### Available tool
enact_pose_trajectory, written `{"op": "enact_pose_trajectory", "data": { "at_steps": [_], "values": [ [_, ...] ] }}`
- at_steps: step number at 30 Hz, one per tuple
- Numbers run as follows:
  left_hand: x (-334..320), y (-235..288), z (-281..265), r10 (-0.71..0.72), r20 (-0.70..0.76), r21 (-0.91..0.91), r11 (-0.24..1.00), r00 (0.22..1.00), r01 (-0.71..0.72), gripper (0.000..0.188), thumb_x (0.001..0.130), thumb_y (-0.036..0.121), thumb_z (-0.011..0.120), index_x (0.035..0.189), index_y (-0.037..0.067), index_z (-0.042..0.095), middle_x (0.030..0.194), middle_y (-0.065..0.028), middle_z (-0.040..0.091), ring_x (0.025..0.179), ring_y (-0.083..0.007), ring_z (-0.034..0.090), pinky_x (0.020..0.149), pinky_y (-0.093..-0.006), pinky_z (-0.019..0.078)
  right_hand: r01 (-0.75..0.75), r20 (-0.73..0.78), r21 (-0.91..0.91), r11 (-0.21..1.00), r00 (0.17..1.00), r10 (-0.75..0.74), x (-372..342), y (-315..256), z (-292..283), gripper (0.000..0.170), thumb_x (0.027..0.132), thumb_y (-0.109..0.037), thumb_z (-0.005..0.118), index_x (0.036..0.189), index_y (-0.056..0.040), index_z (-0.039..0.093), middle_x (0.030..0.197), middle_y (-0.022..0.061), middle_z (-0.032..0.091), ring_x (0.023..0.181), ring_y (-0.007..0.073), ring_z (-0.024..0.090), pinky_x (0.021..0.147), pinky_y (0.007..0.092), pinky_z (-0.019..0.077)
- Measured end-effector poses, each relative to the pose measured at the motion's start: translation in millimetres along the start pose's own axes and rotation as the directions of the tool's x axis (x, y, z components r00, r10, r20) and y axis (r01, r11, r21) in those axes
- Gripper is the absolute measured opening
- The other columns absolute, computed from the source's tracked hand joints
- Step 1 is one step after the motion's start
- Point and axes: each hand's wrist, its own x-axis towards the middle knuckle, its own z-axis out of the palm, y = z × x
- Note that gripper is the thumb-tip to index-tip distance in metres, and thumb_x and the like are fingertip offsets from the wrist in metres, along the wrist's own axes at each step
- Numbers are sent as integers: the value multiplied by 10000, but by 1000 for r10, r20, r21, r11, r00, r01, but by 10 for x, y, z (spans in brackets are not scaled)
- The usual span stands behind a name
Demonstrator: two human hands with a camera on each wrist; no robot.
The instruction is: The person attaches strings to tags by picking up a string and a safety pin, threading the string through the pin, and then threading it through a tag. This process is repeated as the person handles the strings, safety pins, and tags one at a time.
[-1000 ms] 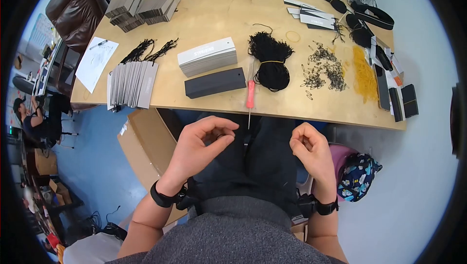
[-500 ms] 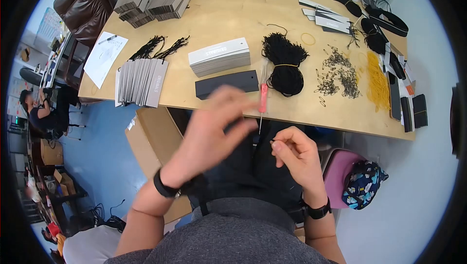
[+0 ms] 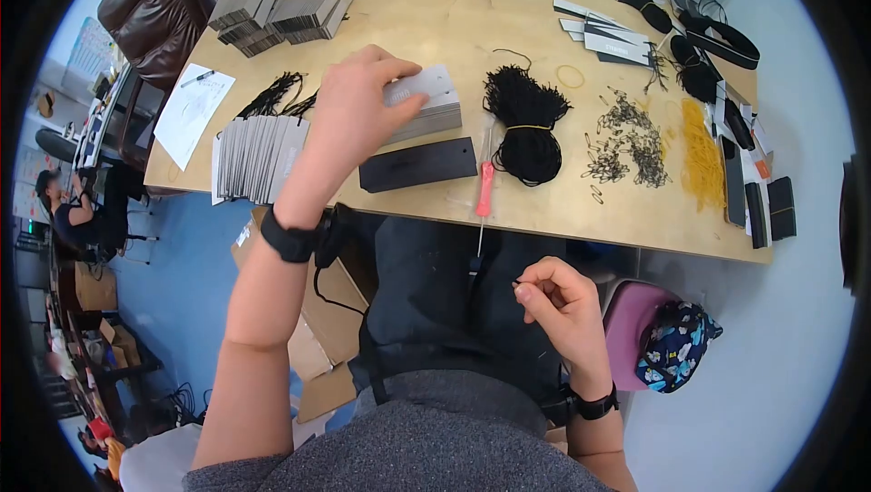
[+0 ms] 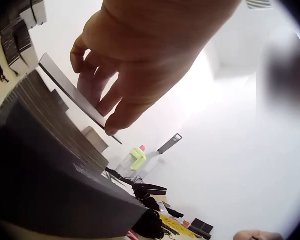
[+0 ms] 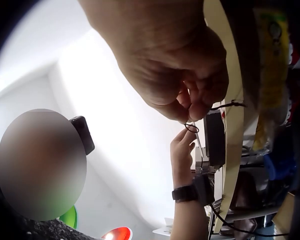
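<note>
My left hand (image 3: 356, 109) reaches over a stack of grey printed cardboard tags (image 3: 431, 120). In the left wrist view its thumb and fingers pinch the edges of one tag (image 4: 70, 92), tilted just above the stack. In front of that stack lies a dark block of tags (image 3: 417, 165). My right hand (image 3: 564, 302) stays low, over my lap and short of the table edge. Between its thumb and forefinger it pinches a thin black cord (image 5: 191, 128), whose small loop and knotted end show in the right wrist view.
A red-handled needle tool (image 3: 485, 188) juts over the table's front edge. Right of it lie a black cord bundle (image 3: 528, 125), loose safety pins (image 3: 626, 143) and yellow strands (image 3: 703, 156). Fanned tags with cords (image 3: 259, 156) sit at left; more tag stacks (image 3: 281, 7) stand behind.
My left hand has moved from over my lap up and forward to the stack and taken hold of a tag. My right hand has shifted slightly inward, still pinching the cord.
</note>
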Motion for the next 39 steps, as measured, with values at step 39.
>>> {"op": "enact_pose_trajectory", "data": {
  "at_steps": [39],
  "values": [
    [-1434, 515, 507, -120, 276, -507, 825, 954, 250, 320, 753, 30, 781, 1068, 42, 728, 820, -107, 691, 770, -192, 669, 712, -271, 509, -54, 42, 70, 996, 998, 51, -72, 141, 113, 107, 942, -93, 661, 967, 4, 624, 805, -1, 614, 680, 29, 538, 582, 186, 463]
  ]
}}
